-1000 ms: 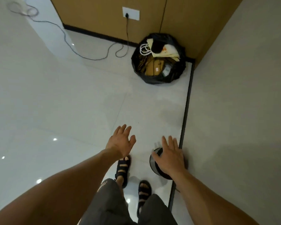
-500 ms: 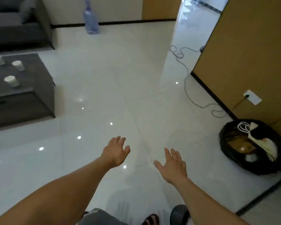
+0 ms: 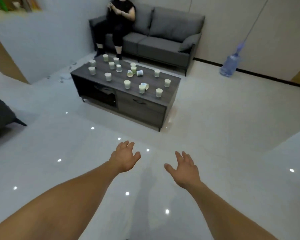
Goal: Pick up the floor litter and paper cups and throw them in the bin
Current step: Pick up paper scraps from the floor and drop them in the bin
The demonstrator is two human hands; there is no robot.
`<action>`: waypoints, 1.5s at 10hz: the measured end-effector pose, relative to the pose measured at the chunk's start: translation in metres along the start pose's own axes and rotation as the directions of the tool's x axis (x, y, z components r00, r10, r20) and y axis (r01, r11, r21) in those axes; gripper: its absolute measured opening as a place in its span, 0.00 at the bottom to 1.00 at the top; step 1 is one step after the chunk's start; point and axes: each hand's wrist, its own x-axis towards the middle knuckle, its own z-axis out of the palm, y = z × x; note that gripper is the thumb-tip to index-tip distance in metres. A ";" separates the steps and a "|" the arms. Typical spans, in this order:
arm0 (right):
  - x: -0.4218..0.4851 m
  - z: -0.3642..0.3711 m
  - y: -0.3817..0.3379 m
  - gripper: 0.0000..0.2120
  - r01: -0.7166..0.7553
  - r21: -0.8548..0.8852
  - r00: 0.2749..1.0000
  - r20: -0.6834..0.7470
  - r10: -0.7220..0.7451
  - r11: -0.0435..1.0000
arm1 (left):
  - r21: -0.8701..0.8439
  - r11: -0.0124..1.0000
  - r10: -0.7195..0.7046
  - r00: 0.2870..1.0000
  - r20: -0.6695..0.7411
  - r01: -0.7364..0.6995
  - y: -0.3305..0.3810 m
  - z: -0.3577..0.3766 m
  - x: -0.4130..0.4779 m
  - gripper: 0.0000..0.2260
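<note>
Several pale paper cups (image 3: pixel 127 84) stand on a dark grey coffee table (image 3: pixel 142 108) ahead of me; a few lie tipped over (image 3: pixel 140 73). Small scraps of litter (image 3: pixel 63 77) lie on the white floor to the left of the table, by the wall. My left hand (image 3: pixel 125 157) and my right hand (image 3: pixel 184 168) are stretched out in front of me over bare floor, well short of the table, both with fingers spread and holding nothing. The bin is out of view.
A grey sofa (image 3: pixel 164 40) stands behind the table with a person (image 3: pixel 116 23) seated at its left end. A blue water bottle (image 3: pixel 229 65) and a mop pole (image 3: pixel 255 23) stand at the right wall. A dark chair corner (image 3: pixel 0 115) juts in at left.
My view has swung left, from the black bin in the corner across the room to the coffee table and sofa. Both hands stay open and empty.
</note>
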 end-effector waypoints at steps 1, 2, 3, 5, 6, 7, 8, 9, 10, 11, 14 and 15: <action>0.045 -0.001 -0.061 0.39 0.114 -0.042 0.993 0.026 -0.113 0.993 | -0.052 0.994 -0.093 0.996 -0.016 0.092 -0.041 -0.028 0.022 0.29; 0.093 -0.001 -0.108 0.39 0.197 -0.086 0.979 0.074 -0.191 0.977 | -0.085 0.984 -0.161 0.986 -0.035 0.157 -0.072 -0.051 0.047 0.29; 0.152 -0.003 -0.151 0.40 0.262 -0.121 0.962 0.112 -0.249 0.957 | -0.101 0.968 -0.238 0.969 -0.070 0.230 -0.099 -0.080 0.080 0.29; 0.262 -0.021 -0.243 0.39 0.436 -0.145 0.895 0.174 -0.411 0.888 | -0.154 0.917 -0.391 0.906 -0.161 0.368 -0.137 -0.151 0.153 0.28; 0.312 -0.032 -0.288 0.39 0.502 -0.161 0.860 0.198 -0.471 0.849 | -0.204 0.887 -0.452 0.869 -0.203 0.414 -0.151 -0.176 0.188 0.28; 0.348 -0.035 -0.331 0.39 0.548 -0.175 0.829 0.250 -0.501 0.818 | -0.240 0.858 -0.500 0.845 -0.189 0.454 -0.173 -0.191 0.212 0.28; 0.378 -0.022 -0.374 0.39 0.583 -0.194 0.801 0.299 -0.519 0.789 | -0.278 0.816 -0.562 0.808 -0.175 0.507 -0.210 -0.208 0.236 0.28; 0.413 -0.006 -0.425 0.40 0.609 -0.210 0.780 0.334 -0.530 0.765 | -0.347 0.780 -0.598 0.783 -0.172 0.521 -0.255 -0.228 0.267 0.28; 0.448 0.010 -0.486 0.40 0.605 -0.226 0.785 0.328 -0.525 0.764 | -0.374 0.774 -0.602 0.778 -0.181 0.511 -0.309 -0.257 0.298 0.28; 0.476 0.022 -0.548 0.40 0.605 -0.234 0.789 0.301 -0.535 0.761 | -0.398 0.765 -0.613 0.762 -0.208 0.506 -0.368 -0.298 0.325 0.28; 0.558 0.044 -0.695 0.40 0.592 -0.204 0.795 0.303 -0.525 0.780 | -0.380 0.762 -0.622 0.757 -0.201 0.524 -0.492 -0.397 0.402 0.29; 0.600 0.051 -0.739 0.39 0.591 -0.195 0.794 0.313 -0.522 0.783 | -0.361 0.771 -0.612 0.767 -0.192 0.525 -0.525 -0.422 0.450 0.29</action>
